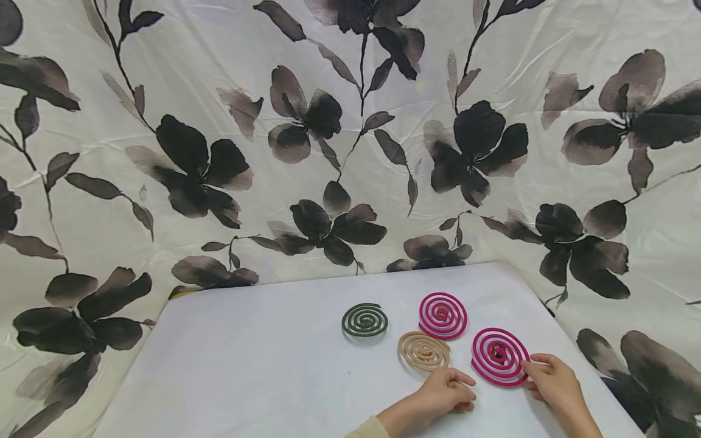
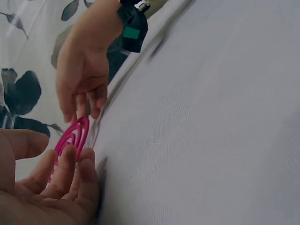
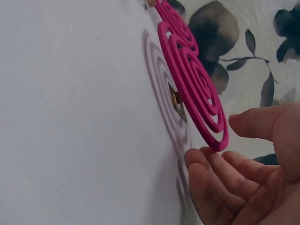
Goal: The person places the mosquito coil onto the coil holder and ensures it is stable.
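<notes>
A pink mosquito coil (image 1: 489,364) sits raised on a small metal stand (image 3: 176,99), casting a spiral shadow on the white table. My right hand (image 1: 555,383) is at its right edge. In the right wrist view the fingertips (image 3: 206,154) meet the coil's rim, while the thumb (image 3: 248,124) stays apart from it. My left hand (image 1: 440,395) is to the left of this coil with loosely bent fingers, holding nothing. Just beyond it lies a tan coil (image 1: 408,356). From the left wrist, part of the pink coil (image 2: 83,127) shows behind my left fingers.
A second pink coil (image 1: 442,295) is farther back, touching or nearly touching the tan one. Left of it, a green coil (image 1: 365,336) lies on the white tabletop (image 1: 230,365). A floral cloth (image 1: 383,176) hangs behind the table's back edge.
</notes>
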Tool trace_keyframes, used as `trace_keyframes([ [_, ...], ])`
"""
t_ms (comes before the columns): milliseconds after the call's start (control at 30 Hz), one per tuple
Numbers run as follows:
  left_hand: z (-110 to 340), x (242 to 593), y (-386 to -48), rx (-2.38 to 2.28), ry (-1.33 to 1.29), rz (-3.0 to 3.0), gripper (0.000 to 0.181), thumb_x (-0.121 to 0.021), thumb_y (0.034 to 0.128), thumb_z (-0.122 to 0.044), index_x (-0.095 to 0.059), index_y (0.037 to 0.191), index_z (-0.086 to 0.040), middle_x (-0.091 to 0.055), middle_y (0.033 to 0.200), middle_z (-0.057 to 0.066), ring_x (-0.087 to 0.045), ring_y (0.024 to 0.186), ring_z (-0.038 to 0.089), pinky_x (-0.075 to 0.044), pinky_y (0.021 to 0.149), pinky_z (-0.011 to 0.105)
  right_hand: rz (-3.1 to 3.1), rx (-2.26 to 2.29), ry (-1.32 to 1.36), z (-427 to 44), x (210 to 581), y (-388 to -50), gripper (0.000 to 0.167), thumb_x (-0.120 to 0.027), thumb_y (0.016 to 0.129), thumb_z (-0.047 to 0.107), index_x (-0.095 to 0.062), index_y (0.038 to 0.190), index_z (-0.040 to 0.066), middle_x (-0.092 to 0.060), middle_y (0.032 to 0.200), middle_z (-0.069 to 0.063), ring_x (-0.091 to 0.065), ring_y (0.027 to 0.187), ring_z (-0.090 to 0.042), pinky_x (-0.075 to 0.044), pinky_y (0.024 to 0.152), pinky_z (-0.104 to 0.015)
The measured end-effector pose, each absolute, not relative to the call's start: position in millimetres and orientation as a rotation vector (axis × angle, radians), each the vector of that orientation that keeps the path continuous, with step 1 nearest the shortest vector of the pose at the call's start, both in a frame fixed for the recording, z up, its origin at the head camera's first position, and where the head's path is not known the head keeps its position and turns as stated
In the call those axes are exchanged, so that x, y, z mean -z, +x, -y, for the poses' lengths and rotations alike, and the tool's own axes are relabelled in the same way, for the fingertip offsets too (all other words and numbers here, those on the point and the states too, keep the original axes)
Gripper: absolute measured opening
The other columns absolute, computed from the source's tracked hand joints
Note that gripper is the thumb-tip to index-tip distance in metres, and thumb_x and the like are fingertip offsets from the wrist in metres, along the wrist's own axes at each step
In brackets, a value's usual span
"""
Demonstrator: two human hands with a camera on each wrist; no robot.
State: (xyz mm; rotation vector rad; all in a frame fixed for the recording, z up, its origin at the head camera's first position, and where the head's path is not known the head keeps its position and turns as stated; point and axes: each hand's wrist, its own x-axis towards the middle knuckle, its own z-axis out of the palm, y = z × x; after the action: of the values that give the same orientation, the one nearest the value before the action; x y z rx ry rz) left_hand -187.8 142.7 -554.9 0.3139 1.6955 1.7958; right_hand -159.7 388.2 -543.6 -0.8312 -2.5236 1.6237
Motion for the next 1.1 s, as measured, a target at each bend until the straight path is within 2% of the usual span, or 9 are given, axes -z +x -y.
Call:
trace_keyframes([
  [200, -116.9, 551.8, -193.5, -1.669, 0.506, -1.735, 0.014, -0.064, 0.0879, -0.003, -0.067, 0.101, -0.003, -0.070, 0.079, 0.009, -0.061, 0.065, 0.008, -0.052, 0.061, 0.022, 2.705, -1.335, -0.735, -396.5, 532.1, -159.9, 0.053, -0.061, 0.093, 0.028, -0.047, 0.127, -0.010, -0.067, 0.099, -0.021, -0.064, 0.070, -0.017, -0.049, 0.055, -0.029],
  [333, -97.8, 544.0, -199.6, -1.577, 0.620, -1.780, 0.014, -0.062, 0.0898, -0.006, -0.067, 0.102, -0.002, -0.070, 0.080, 0.007, -0.063, 0.068, 0.008, -0.052, 0.060, 0.022, 2.736, -1.177, -0.647, -401.4, 521.8, -159.7, 0.050, -0.062, 0.094, 0.029, -0.051, 0.124, -0.009, -0.065, 0.106, -0.025, -0.067, 0.083, -0.028, -0.049, 0.060, -0.029],
  [433, -84.5, 535.1, -205.8, -1.524, 0.696, -1.809, 0.017, -0.062, 0.0906, -0.008, -0.066, 0.105, 0.000, -0.069, 0.081, 0.003, -0.066, 0.071, 0.010, -0.052, 0.061, 0.022, 2.707, -1.088, -0.605, -401.6, 515.3, -158.7, 0.048, -0.064, 0.093, 0.027, -0.052, 0.122, -0.010, -0.062, 0.111, -0.030, -0.062, 0.098, -0.041, -0.052, 0.071, -0.040],
  [567, -67.1, 521.3, -215.8, -1.470, 0.774, -1.847, 0.021, -0.061, 0.0918, -0.009, -0.066, 0.109, 0.001, -0.066, 0.084, -0.003, -0.066, 0.074, 0.011, -0.053, 0.065, 0.023, 2.705, -0.984, -0.540, -398.4, 510.9, -157.7, 0.048, -0.066, 0.091, 0.021, -0.051, 0.122, -0.012, -0.054, 0.119, -0.035, -0.052, 0.109, -0.050, -0.047, 0.085, -0.057],
  [667, -52.1, 511.3, -224.3, -1.425, 0.843, -1.907, 0.023, -0.061, 0.0926, -0.011, -0.065, 0.112, 0.001, -0.064, 0.085, -0.007, -0.064, 0.074, 0.009, -0.052, 0.068, 0.023, 2.735, -0.911, -0.446, -395.6, 508.2, -158.8, 0.051, -0.067, 0.089, 0.018, -0.048, 0.124, -0.014, -0.050, 0.122, -0.038, -0.047, 0.112, -0.053, -0.045, 0.087, -0.060],
  [800, -26.9, 497.1, -234.0, -1.347, 0.954, -2.042, 0.023, -0.062, 0.0935, -0.012, -0.066, 0.113, -0.001, -0.063, 0.089, -0.010, -0.060, 0.080, 0.005, -0.051, 0.072, 0.021, 2.742, -0.785, -0.271, -393.0, 502.9, -160.6, 0.054, -0.072, 0.086, 0.018, -0.050, 0.124, -0.014, -0.050, 0.120, -0.038, -0.048, 0.108, -0.054, -0.047, 0.083, -0.062],
  [933, 0.1, 480.5, -241.4, -1.265, 0.986, -2.176, 0.021, -0.062, 0.0947, -0.016, -0.066, 0.113, -0.006, -0.062, 0.095, -0.008, -0.059, 0.086, 0.006, -0.051, 0.074, 0.022, 2.739, -0.692, -0.129, -392.5, 492.6, -164.6, 0.057, -0.075, 0.085, 0.021, -0.049, 0.126, -0.010, -0.049, 0.121, -0.037, -0.047, 0.108, -0.055, -0.042, 0.083, -0.067],
  [1100, 33.2, 461.8, -249.8, -1.202, 0.964, -2.315, 0.021, -0.061, 0.0959, -0.019, -0.064, 0.115, -0.011, -0.063, 0.105, -0.005, -0.061, 0.091, 0.011, -0.051, 0.077, 0.024, 2.762, -0.657, -0.001, -392.0, 476.9, -174.1, 0.066, -0.077, 0.083, 0.024, -0.046, 0.130, -0.009, -0.045, 0.128, -0.035, -0.041, 0.117, -0.055, -0.036, 0.089, -0.070],
])
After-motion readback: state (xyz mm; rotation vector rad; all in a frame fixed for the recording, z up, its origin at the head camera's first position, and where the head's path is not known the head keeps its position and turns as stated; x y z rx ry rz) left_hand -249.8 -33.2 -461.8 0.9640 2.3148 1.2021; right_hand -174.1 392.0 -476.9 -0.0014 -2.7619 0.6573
